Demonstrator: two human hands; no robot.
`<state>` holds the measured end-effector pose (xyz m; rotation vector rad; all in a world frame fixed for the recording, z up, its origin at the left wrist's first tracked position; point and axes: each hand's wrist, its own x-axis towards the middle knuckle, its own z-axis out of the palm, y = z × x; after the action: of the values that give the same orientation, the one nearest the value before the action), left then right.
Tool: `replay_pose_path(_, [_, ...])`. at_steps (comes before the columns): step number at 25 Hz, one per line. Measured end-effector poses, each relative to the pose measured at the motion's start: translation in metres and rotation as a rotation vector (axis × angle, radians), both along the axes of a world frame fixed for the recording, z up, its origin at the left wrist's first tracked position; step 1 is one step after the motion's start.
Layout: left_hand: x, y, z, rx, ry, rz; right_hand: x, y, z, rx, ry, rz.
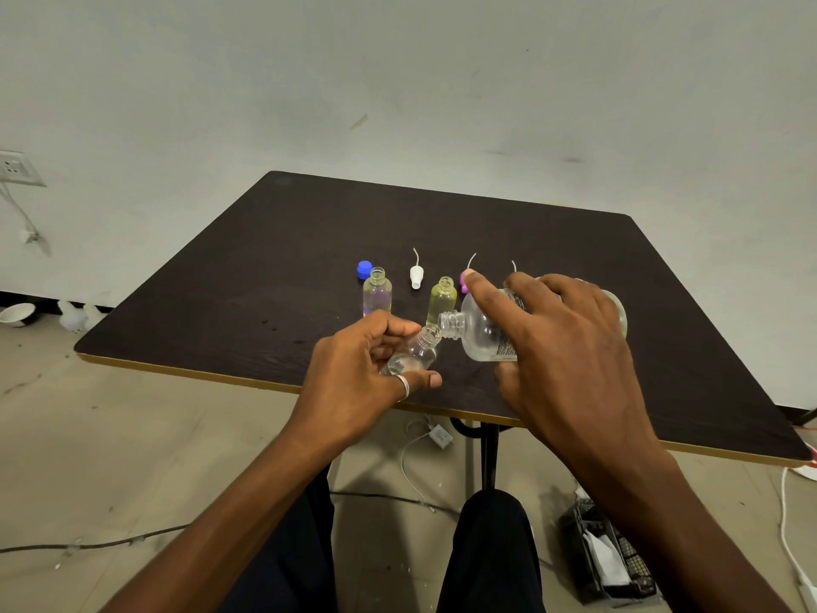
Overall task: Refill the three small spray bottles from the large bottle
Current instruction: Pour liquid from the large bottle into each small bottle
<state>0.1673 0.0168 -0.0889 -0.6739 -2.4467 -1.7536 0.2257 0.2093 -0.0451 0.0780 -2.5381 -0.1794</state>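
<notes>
We look down on a dark wood-grain table (309,241) with a yellow edge band, standing on a black metal leg (488,457) before a pale, scuffed wall (442,81). At nine o'clock a white wall socket (11,168) trails a loose cable. On the beige, speckled floor (132,435) a white bowl (17,314) sits at nine o'clock by the wall, a black cable (88,544) runs at seven, a white charger (440,435) lies under the table, and a black mesh crate (610,559) stands at five.
</notes>
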Motion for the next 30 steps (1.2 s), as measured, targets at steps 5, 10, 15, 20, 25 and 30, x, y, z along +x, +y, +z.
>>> replay_pose_path(5, [-0.0005,0.0000,-0.0006,-0.007,0.001,-0.003,0.0001,0.0000,-0.0001,0.008,0.012,-0.002])
replay_pose_path(10, [-0.0019,0.0002,-0.0012,0.007,-0.001,0.000,-0.0007,0.0004,-0.0010,0.011,0.013,0.002])
replay_pose_path(15, [-0.0012,-0.0002,-0.0011,0.014,-0.004,-0.003,-0.0013,0.0003,-0.0013,0.013,0.007,-0.005])
replay_pose_path(20, [-0.0017,0.0000,-0.0011,-0.003,0.004,-0.006,-0.0015,0.0002,-0.0013,0.012,0.003,-0.005])
replay_pose_path(25, [-0.0014,-0.0002,-0.0018,0.000,0.011,0.000,-0.0021,-0.0008,-0.0017,0.017,0.026,0.001])
replay_pose_path(30, [-0.0010,0.0003,-0.0018,-0.004,0.012,0.002,-0.0017,-0.0011,-0.0018,0.009,0.020,0.002])
